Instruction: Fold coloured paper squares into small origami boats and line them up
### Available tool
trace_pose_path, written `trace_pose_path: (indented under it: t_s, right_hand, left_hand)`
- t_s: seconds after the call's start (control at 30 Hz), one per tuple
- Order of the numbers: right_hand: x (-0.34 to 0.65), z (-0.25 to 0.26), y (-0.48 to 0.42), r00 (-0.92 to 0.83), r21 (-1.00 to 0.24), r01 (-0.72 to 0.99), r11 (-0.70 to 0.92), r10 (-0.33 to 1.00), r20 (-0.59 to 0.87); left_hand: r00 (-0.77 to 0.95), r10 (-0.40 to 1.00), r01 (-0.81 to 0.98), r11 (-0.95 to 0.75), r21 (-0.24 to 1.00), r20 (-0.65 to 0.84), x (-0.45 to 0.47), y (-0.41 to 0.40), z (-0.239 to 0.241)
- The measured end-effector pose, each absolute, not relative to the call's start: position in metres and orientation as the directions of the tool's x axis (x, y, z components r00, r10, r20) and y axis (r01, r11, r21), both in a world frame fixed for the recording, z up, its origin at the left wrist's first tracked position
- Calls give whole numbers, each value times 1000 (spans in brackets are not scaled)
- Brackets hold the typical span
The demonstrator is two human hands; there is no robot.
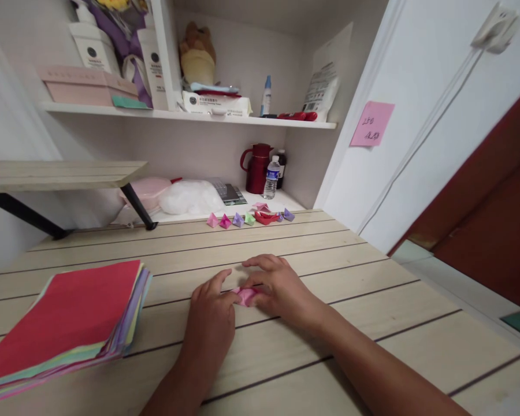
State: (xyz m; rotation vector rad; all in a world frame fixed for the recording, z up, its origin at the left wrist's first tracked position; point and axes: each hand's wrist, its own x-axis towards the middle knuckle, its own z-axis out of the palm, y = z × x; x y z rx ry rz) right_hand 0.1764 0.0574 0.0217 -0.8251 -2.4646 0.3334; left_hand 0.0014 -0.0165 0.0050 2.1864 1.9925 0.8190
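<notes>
Bare right forearm [372, 358] nearest, angled over pale wooden plank table [169, 245]. Small pink folded-paper piece [245, 296] low over planks, between hands. Right hand [281, 289] pinches its right end; left hand [212, 312] has thumb at left end, index raised, can't tell from here whether gripping. Fiddly work, I'd say: steady one end, match edges, press creases lightly, avoid crushing thin folds.

We see thin, smooth, matt paper in the folded piece [246, 296], in the stack of sheets [69, 315] and in the sticky note [371, 123]. The table [177, 249] has a matt, wood-grained top, and the bracket [137, 203] looks like painted metal. We also find a glossy, hard-looking jug [257, 171], a bottle [271, 178] of clear, shiny plastic, a soft, fluffy bundle [193, 197], a plush-looking toy [197, 55] and a smooth, painted-looking shelf [294, 122].
</notes>
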Motion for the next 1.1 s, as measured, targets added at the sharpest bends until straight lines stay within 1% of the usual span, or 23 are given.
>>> trace_pose_path:
  t_s: [0.13, 0.2, 0.3, 0.37, 0.43, 0.5, 0.53, 0.63, 0.73, 0.87, 1.0, 1.1]
  right_hand:
    - [178, 25, 57, -655, -399, 502, 767, 638, 405]
    - [178, 26, 59, -612, -465, 497, 732, 676, 410]
    - [180, 26, 66, -529, -591, 488, 642, 756, 385]
    - [184, 26, 72, -502, -641, 489, 592, 792, 348]
    - [189, 25, 78, -489, -679, 500, 538, 822, 291]
    - [195, 23, 84, -482, -721, 509, 470, 850, 214]
    - [198, 21, 86, -483, -741, 509, 438, 858, 175]
    - [204, 15, 88, -525, -799, 478, 366, 848, 74]
    - [203, 12, 84, -576, -835, 440, 330, 817, 20]
    - [195, 11, 76, -576, -830, 443, 339, 817, 26]
    - [187, 12, 69, -565, -804, 448, 391, 821, 84]
    - [184, 15, 65, -587, -796, 418, 439, 798, 132]
  left_hand:
    - [5, 935, 895, -163, 415, 355, -1, -16, 6]
    - [-1, 924, 888, -174, 425, 382, -2, -17, 6]
    - [-34, 878, 855, -222, 469, 478, -4, -18, 6]
    - [-106, 848, 829, -213, 516, 520, -9, -18, 6]
    - [-199, 856, 821, -119, 558, 477, -16, -16, 7]
    - [-250, 884, 823, -21, 568, 395, -24, -13, 7]
    - [-246, 902, 828, 4, 561, 356, -28, -11, 7]
    - [-171, 946, 852, 0, 524, 277, -34, -8, 5]
    - [-97, 968, 868, -31, 496, 231, -29, -7, 5]
    - [-20, 979, 874, -82, 479, 203, -19, -10, 5]
    - [-11, 980, 869, -90, 487, 199, -17, -10, 5]
    - [6, 980, 857, -108, 503, 200, -15, -9, 3]
